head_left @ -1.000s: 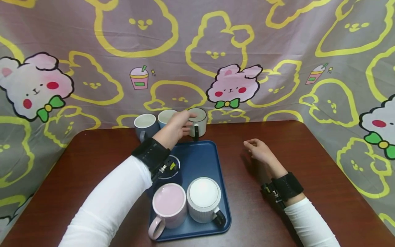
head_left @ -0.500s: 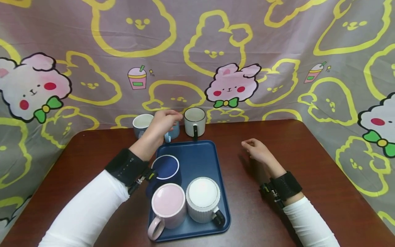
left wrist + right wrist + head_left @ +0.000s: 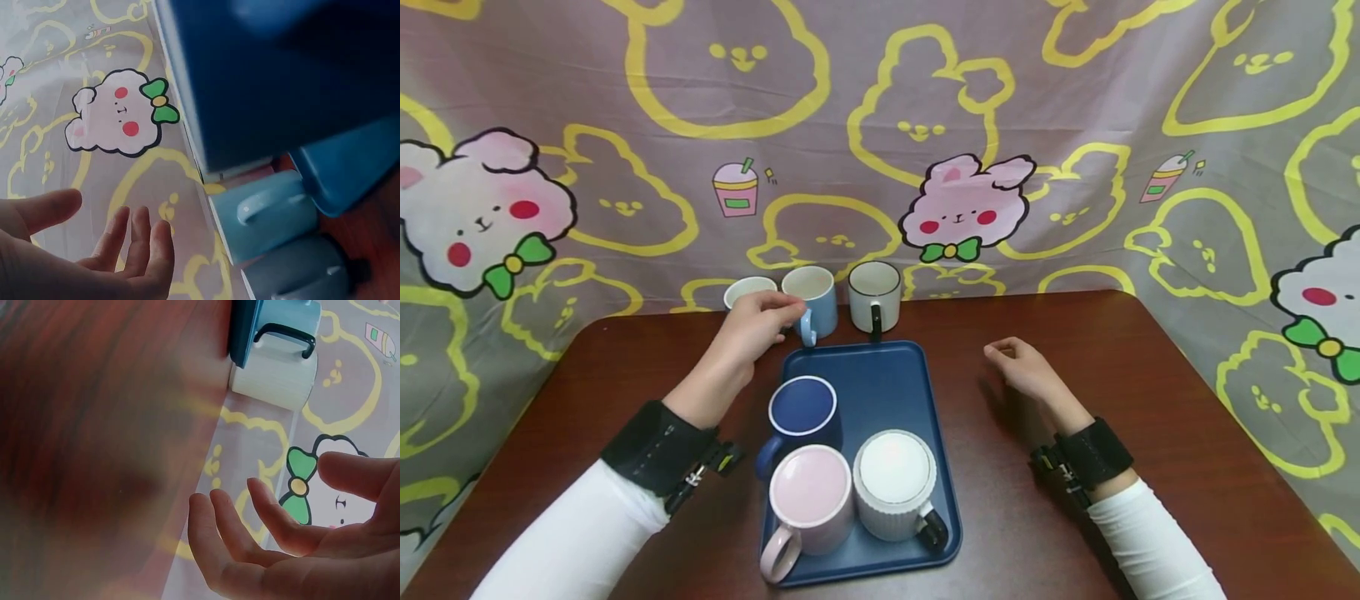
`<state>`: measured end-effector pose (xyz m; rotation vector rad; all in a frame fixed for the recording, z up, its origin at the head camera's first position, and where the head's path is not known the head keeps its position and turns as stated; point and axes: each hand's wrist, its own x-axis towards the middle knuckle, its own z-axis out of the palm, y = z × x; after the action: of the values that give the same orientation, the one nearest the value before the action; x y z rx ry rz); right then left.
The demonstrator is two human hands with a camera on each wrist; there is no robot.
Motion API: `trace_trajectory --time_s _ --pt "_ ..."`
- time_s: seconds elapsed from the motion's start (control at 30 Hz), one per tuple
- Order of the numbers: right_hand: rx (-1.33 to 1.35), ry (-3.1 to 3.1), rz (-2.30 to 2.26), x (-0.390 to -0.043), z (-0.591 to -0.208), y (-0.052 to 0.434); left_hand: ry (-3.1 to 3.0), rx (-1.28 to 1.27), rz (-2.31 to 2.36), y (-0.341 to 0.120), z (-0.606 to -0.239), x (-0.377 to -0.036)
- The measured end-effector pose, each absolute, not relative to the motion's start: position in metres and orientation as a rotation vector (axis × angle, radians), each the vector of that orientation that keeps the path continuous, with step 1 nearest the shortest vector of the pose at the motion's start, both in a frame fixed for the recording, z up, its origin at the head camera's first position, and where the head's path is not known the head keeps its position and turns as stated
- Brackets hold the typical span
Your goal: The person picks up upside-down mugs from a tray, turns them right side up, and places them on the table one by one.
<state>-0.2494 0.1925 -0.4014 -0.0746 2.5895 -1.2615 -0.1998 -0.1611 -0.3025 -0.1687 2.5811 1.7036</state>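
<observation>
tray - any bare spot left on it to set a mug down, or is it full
The tray has bare room in its far half, right of the navy mug and behind the white ribbed mug. Its near half is crowded: the pink mug and white ribbed mug stand side by side. The table is bare right of the right hand.

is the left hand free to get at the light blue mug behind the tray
Probably yes. The left hand is open and empty, right beside the light blue mug, whose handle faces it. Nothing stands between them; the grey mug sits just behind the hand.
</observation>
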Motion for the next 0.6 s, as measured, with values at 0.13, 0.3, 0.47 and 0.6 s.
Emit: trace_trajectory --time_s 0.13,0.3,0.47,0.6 --pt "-0.106 2.614 -1.229 -0.249 -0.402 0.191 2.588 -0.179 1.674 -0.172 -0.310 -0.192" --pt "-0.123 2.629 -1.203 -0.248 -0.402 0.187 2.588 -0.214 1.649 -0.183 -0.320 -0.182" --pt "-0.122 2.634 -1.208 -0.247 -0.402 0.182 2.567 -0.223 1.657 -0.193 -0.331 -0.174" --pt "-0.128 2.656 -1.198 -0.246 -0.403 0.180 2.539 -0.217 1.683 -0.198 -0.340 -0.166"
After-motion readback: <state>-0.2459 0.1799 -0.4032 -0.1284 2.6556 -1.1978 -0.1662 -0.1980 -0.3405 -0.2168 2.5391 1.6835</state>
